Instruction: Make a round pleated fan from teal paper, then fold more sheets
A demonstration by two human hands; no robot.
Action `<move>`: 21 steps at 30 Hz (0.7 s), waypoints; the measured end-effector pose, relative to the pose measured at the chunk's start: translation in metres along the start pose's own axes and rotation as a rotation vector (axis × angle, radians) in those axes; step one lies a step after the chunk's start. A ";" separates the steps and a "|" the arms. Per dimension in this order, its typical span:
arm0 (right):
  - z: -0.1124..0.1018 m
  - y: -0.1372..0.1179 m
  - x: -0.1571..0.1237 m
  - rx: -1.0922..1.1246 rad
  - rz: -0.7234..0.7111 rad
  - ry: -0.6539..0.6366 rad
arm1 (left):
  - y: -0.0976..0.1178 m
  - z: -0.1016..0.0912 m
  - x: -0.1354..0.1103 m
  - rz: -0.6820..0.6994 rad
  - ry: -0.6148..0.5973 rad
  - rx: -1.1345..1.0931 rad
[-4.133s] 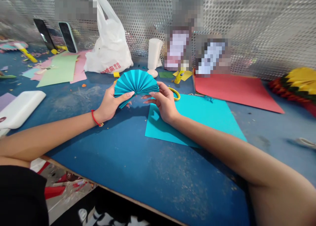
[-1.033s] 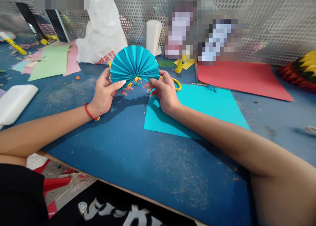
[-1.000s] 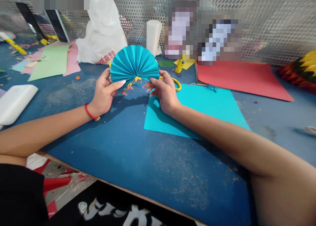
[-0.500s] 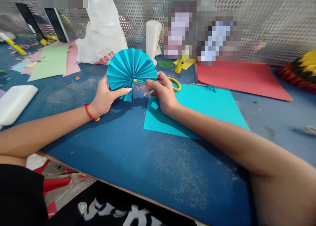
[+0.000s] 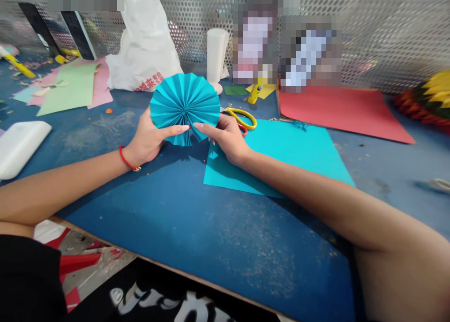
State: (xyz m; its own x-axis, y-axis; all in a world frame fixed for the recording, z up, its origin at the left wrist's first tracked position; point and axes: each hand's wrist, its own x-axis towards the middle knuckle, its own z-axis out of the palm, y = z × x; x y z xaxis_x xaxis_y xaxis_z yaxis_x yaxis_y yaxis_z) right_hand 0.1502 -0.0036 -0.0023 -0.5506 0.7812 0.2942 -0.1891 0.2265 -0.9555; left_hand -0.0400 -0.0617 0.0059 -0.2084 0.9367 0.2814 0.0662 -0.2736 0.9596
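A blue pleated paper fan (image 5: pixel 184 97), spread almost into a full circle, is held up over the table between both hands. My left hand (image 5: pixel 149 137) grips its lower left side, thumb across the front and fingers behind. My right hand (image 5: pixel 230 139) pinches the lower right edge, thumb on the front pleats. Between the two thumbtips a narrow gap shows at the bottom of the fan. Scissors (image 5: pixel 248 119) with yellow and red handles lie just behind my right hand, partly hidden. Under my right forearm lies a flat blue paper sheet (image 5: pixel 281 153).
A white plastic bag (image 5: pixel 147 45) and a white paper roll (image 5: pixel 215 55) stand by the perforated metal screen. Red sheets (image 5: pixel 348 113) lie at the back right, a yellow glue stick (image 5: pixel 255 92) beside them. Green and pink papers (image 5: pixel 70 87) and a white block (image 5: pixel 24 148) are at left.
My right hand has brought the fan's right side down and round toward the left thumb, so the wide opening is now a narrow gap. More of the scissors shows.
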 end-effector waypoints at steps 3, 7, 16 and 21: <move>0.000 0.001 -0.001 -0.038 0.029 -0.023 | 0.000 0.001 0.000 -0.017 0.006 -0.042; 0.001 0.002 -0.002 -0.084 0.076 -0.056 | -0.003 0.001 0.002 -0.023 -0.010 -0.085; 0.004 0.003 -0.004 -0.154 0.114 -0.094 | -0.006 -0.005 0.006 -0.088 -0.109 -0.084; 0.004 0.004 -0.004 -0.087 0.116 -0.131 | -0.007 -0.007 0.007 -0.088 -0.096 -0.080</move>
State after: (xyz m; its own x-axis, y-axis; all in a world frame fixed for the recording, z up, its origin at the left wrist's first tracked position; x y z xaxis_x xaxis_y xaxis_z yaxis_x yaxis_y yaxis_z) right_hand 0.1487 -0.0085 -0.0072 -0.6668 0.7240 0.1766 -0.0500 0.1930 -0.9799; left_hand -0.0488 -0.0549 0.0009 -0.1158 0.9734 0.1976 -0.0266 -0.2019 0.9790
